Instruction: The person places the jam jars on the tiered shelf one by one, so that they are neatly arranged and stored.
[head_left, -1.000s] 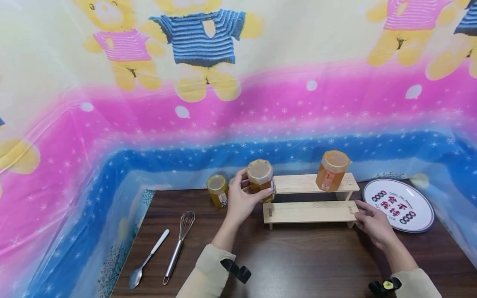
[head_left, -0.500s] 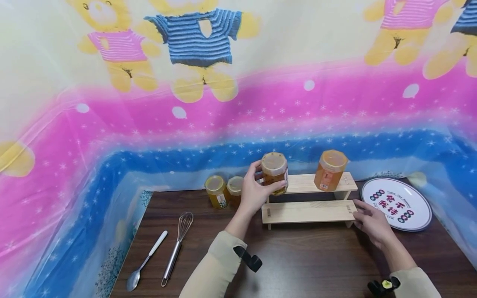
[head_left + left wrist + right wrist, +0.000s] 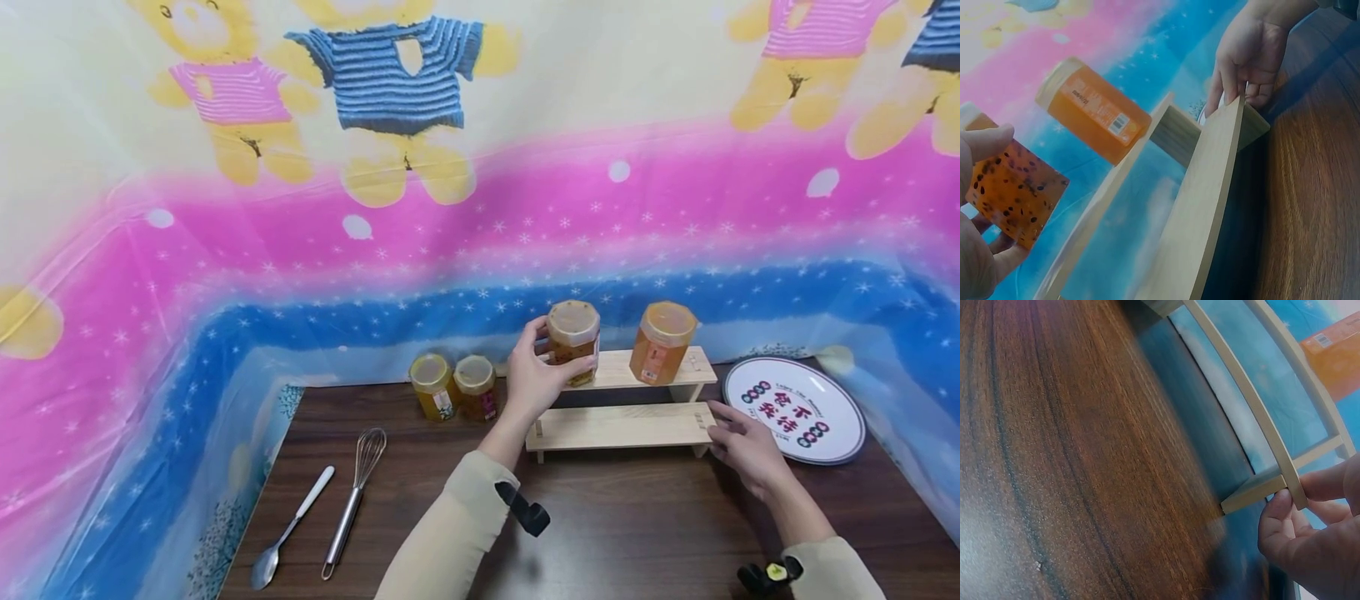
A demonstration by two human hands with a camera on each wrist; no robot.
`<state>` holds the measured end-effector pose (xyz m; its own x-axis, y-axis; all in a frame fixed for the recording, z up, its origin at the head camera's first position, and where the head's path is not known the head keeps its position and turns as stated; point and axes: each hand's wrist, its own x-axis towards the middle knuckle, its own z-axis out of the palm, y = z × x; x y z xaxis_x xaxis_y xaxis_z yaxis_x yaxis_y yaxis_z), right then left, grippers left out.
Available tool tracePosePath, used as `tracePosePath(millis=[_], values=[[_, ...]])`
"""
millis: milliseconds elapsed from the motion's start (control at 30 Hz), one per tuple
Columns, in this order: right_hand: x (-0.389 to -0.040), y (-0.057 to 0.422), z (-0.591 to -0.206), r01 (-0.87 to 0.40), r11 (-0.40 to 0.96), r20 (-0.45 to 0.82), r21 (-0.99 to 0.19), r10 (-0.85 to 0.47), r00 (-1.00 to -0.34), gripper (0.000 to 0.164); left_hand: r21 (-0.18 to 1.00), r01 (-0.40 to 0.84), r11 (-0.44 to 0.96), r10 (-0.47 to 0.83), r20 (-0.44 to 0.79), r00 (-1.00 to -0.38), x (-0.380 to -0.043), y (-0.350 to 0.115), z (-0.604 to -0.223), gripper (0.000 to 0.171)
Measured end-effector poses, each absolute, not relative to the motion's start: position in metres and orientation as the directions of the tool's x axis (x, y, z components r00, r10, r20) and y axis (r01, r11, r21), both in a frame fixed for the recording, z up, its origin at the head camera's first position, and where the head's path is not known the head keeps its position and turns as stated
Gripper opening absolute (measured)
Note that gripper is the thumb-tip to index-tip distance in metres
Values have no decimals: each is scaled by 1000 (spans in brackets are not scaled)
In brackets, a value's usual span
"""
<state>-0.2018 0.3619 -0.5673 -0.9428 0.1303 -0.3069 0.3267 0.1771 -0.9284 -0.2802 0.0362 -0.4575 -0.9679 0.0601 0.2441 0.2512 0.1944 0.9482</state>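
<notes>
My left hand (image 3: 534,382) grips a lidded jar (image 3: 573,323) by its sides, at the left part of the two-tier wooden rack (image 3: 622,427). Dark seeds show through the amber contents of this seeded jar (image 3: 1019,190) in the left wrist view, where a gap separates it from the upper shelf. On that shelf's right part stands an orange jar (image 3: 663,346) with an orange label. At the lower shelf's right end, my right hand (image 3: 750,450) pinches the board between thumb and fingers. The right wrist view shows the right hand (image 3: 1313,534) with its thumb against the wood.
Two more lidded jars, one yellow (image 3: 433,387) and one darker (image 3: 476,387), stand left of the rack. A whisk (image 3: 352,504) and a white-handled spoon (image 3: 294,525) lie at the table's left. A round plate (image 3: 795,412) with red characters is at the right.
My left hand has carried the seeded jar right and slightly away, over to the upper shelf, uncovering the darker jar behind. The right hand keeps its hold on the rack's end.
</notes>
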Motion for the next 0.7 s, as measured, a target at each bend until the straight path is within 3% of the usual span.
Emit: tracePosePath(millis=[700], values=[[-202, 362, -567, 326, 159, -309, -932, 119, -943, 62, 936, 215, 278, 34, 214, -976, -287, 48, -474, 77]])
